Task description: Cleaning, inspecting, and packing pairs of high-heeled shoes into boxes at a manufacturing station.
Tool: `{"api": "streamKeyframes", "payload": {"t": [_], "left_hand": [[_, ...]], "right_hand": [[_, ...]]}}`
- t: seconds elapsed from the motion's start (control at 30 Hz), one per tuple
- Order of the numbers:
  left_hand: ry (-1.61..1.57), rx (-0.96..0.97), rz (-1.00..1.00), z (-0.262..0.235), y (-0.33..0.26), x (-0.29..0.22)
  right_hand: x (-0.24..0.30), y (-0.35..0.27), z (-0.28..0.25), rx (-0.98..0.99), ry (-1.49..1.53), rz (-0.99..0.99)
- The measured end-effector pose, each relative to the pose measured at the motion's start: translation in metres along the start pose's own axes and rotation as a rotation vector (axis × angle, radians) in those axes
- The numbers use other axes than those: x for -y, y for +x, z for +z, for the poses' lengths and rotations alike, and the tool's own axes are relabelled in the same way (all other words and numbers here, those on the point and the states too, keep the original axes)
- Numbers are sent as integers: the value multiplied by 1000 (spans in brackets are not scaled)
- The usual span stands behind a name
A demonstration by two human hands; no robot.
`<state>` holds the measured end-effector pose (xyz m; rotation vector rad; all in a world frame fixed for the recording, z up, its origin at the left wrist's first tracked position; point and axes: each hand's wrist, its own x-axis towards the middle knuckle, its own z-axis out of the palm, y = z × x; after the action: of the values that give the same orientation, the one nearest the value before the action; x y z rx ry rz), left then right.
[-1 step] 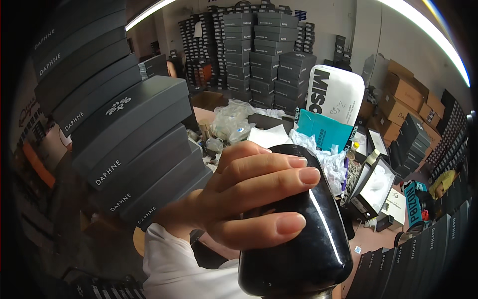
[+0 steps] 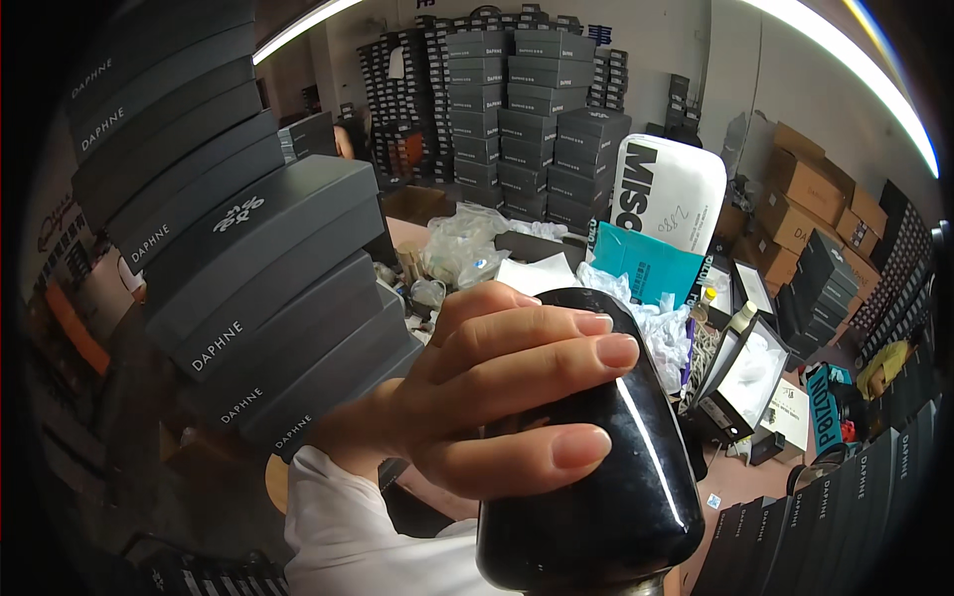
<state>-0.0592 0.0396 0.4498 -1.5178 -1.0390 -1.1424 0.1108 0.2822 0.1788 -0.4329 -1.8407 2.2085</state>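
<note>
In the head view, the person's left hand (image 2: 477, 397) wraps its fingers (image 2: 556, 348) firmly around a glossy black shoe (image 2: 606, 477), held up close to the camera in front of the cluttered worktable (image 2: 417, 233). A leaning stack of dark grey shoeboxes (image 2: 248, 268) stands left of the shoe; a teal bag (image 2: 646, 263) lies behind it. The right hand is out of sight.

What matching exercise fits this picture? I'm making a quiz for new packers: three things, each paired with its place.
1. glossy black object
2. stack of dark grey boxes
3. teal bag

A. propped behind the clutter, mid-table
B. piled at the left
C. gripped by the left hand

Pairs: 1-C, 2-B, 3-A
</note>
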Motion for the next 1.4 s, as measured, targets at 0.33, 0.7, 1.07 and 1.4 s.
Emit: {"api": "streamKeyframes", "payload": {"t": [0.33, 0.7, 1.07, 1.4], "left_hand": [[54, 126, 58, -9, 23, -7], [39, 255, 126, -11, 42, -5], [-198, 198, -45, 17, 1, 15], [-764, 79, -1767, -17, -83, 41]], "right_hand": [[-1, 2, -2, 25, 105, -21], [10, -1, -3, 31, 40, -67], [-17, 6, -15, -27, 162, 37], [-69, 43, 6, -148, -54, 245]]}}
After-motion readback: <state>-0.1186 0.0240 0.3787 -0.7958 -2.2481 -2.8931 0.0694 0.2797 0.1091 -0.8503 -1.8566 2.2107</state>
